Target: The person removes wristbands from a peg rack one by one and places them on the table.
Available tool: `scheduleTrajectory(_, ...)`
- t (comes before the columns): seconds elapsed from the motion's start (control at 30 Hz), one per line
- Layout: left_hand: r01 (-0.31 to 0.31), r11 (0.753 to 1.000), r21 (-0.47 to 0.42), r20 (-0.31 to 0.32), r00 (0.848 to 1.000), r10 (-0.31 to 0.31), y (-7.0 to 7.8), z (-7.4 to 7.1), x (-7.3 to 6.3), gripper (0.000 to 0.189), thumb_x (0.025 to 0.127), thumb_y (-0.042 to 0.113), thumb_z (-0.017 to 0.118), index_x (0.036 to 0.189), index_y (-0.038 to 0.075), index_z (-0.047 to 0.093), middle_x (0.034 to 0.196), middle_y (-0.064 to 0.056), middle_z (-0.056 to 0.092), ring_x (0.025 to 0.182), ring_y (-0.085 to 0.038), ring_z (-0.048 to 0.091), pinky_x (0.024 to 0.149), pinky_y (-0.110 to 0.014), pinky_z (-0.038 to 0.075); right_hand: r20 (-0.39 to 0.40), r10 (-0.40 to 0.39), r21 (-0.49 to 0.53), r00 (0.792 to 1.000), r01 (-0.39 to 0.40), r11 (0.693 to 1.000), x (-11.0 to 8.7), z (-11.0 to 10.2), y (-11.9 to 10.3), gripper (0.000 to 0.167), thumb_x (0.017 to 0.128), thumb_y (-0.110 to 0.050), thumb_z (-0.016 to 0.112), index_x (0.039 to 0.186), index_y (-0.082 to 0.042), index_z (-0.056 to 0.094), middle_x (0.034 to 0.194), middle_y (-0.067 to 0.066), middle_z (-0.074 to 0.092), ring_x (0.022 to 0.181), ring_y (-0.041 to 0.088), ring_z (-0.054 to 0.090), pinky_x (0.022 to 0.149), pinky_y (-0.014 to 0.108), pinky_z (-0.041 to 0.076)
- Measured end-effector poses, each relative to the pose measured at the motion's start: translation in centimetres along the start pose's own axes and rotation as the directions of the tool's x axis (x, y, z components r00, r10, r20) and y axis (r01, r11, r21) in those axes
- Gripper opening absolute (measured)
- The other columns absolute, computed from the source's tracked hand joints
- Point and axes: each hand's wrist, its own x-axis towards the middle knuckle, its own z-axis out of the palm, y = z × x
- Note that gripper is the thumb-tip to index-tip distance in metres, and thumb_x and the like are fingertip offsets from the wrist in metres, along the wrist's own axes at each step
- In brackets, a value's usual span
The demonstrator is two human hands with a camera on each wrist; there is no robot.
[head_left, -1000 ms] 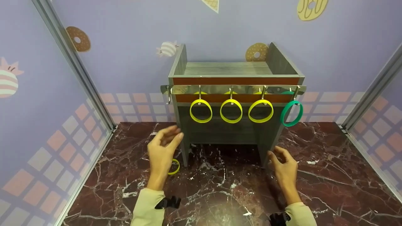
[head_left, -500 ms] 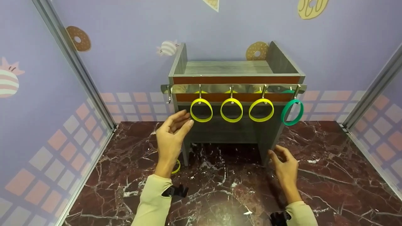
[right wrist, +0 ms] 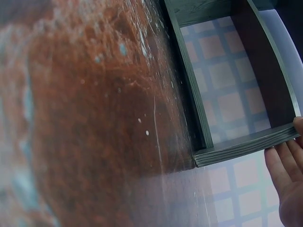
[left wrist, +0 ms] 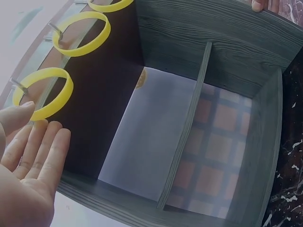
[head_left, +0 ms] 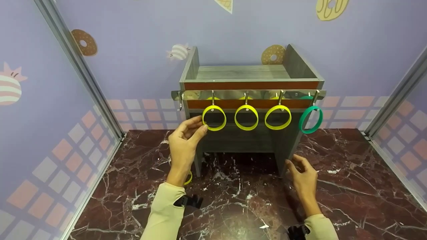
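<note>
A grey wooden shelf unit [head_left: 239, 146] carries a metal hook rail [head_left: 233, 95] across its front. Three yellow wristbands hang from hooks; the leftmost yellow wristband [head_left: 214, 129] is right at the thumb and fingertips of my left hand [head_left: 182, 146]. In the left wrist view, that hand's fingers [left wrist: 54, 153] are fairly straight, below the band. A green wristband [head_left: 311, 131] hangs from the rightmost hook. My right hand [head_left: 304, 178] holds the unit's right side panel [right wrist: 246, 144], thumb on one face and fingers on the other.
Another yellow wristband [head_left: 188, 178] lies on the dark red marbled tabletop [head_left: 230, 213], partly hidden behind the left wrist. The leftmost hook [head_left: 180, 101] holds no band. Purple patterned walls [head_left: 140, 66] stand behind and on both sides.
My left hand has moved up and right from low beside the unit to the leftmost hanging yellow wristband. The right hand stays at the side panel.
</note>
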Motion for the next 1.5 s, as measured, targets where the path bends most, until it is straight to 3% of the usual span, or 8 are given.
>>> scheduleTrajectory(0.47,-0.023,0.992,-0.126,-0.028,0.999,0.02,1.1,0.7,0.3,0.019,0.091,-0.013,0.075,0.11,-0.017,0.071,0.098,-0.016,0.074,0.086,-0.021,0.075,0.084,-0.037,0.064,0.009,-0.026,0.05,1.0,0.026,0.998,-0.1,0.0,-0.1,0.024,0.097,0.0,0.078,0.119,0.007,0.074,0.109,0.026,0.075,0.084,0.005,0.073,0.072,0.018,0.06)
scheduleTrajectory(0.9,-0.039,0.987,-0.154,-0.049,0.998,0.032,2.2,0.9,0.0,0.018,0.091,-0.011,0.076,0.109,-0.014,0.071,0.1,-0.02,0.073,0.088,-0.024,0.075,0.087,-0.041,0.064,0.019,-0.024,0.005,1.0,0.024,1.0,0.0,0.0,0.2,0.027,0.097,0.001,0.077,0.122,0.009,0.072,0.11,0.026,0.075,0.084,0.002,0.072,0.072,0.016,0.058)
scheduleTrajectory(1.1,-0.049,0.986,-0.161,-0.062,0.997,0.039,2.8,0.9,-0.5,0.02,0.092,-0.01,0.077,0.11,-0.014,0.071,0.103,-0.029,0.071,0.089,-0.026,0.075,0.088,-0.042,0.063,0.014,-0.01,0.008,1.0,0.009,1.0,0.1,0.0,0.1,0.027,0.097,0.0,0.077,0.122,0.009,0.072,0.111,0.027,0.074,0.083,-0.003,0.07,0.071,0.016,0.058)
scheduleTrajectory(1.5,-0.055,0.983,-0.177,-0.099,0.994,0.038,2.7,-0.1,-2.3,0.017,0.092,-0.011,0.075,0.109,-0.011,0.073,0.101,-0.022,0.072,0.09,-0.025,0.075,0.087,-0.041,0.063,0.001,0.01,0.012,1.0,-0.01,1.0,0.0,0.2,-0.3,0.029,0.096,0.008,0.074,0.124,0.015,0.068,0.112,0.033,0.072,0.079,-0.002,0.069,0.068,0.016,0.059)
